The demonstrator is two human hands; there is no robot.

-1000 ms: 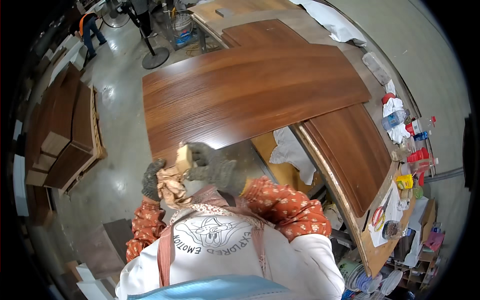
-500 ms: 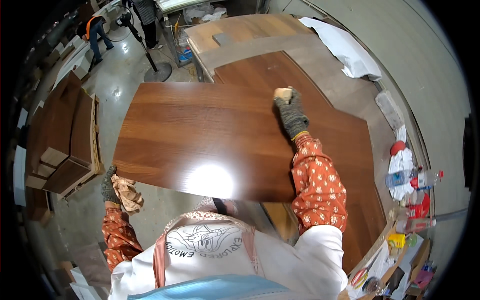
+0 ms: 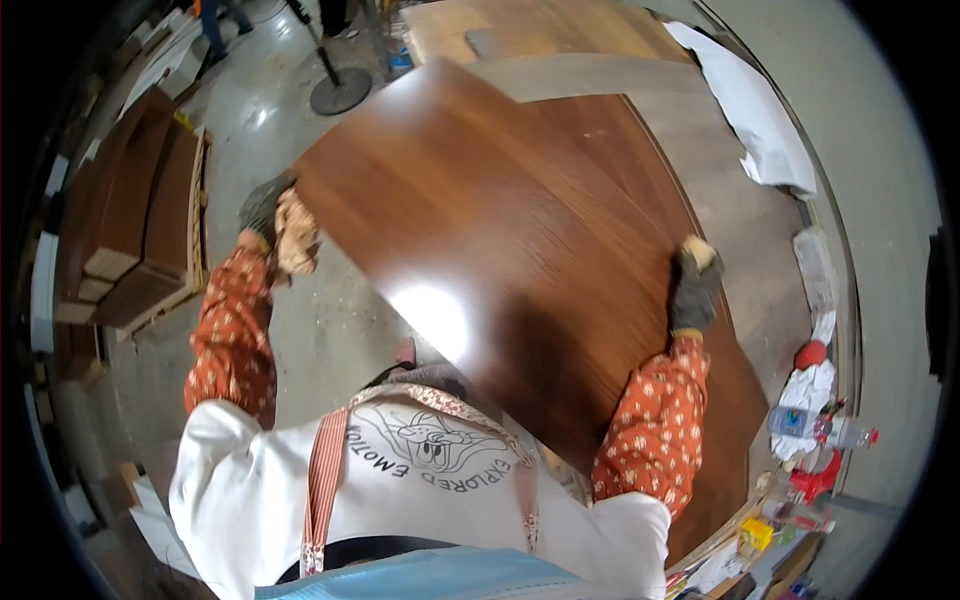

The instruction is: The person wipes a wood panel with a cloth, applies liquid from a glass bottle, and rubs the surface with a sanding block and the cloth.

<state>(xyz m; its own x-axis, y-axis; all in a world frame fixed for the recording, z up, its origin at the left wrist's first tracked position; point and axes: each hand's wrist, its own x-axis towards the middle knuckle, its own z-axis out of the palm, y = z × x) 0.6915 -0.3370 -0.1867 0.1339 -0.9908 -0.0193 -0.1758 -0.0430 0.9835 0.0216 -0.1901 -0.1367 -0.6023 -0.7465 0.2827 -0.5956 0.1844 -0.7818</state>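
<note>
A brown wood-grain panel [image 3: 440, 200] lies turned at an angle on another brown panel [image 3: 610, 130], its left part jutting past the stack over the floor. My left hand [image 3: 264, 208], in a grey knit glove, is closed at the panel's left corner. A crumpled tan cloth [image 3: 296, 232] hangs from that same hand. At the panel's right edge my right hand [image 3: 697, 292], gloved too, is closed around a small pale tan block [image 3: 699, 250]. The fingers of both hands are partly hidden by the gloves' blur and by what they hold.
Bottles [image 3: 800, 422], a red ball-like thing [image 3: 811, 354] and a yellow container [image 3: 755, 535] line the right side. White sheeting [image 3: 745, 110] lies at the far right. Stacked brown boards [image 3: 120, 220] stand on a pallet at left. A round stand base [image 3: 341, 92] is on the floor.
The upper panel has swung clockwise, its left end moving away from me. My left hand has gone up and forward with it; my right hand has shifted right and nearer.
</note>
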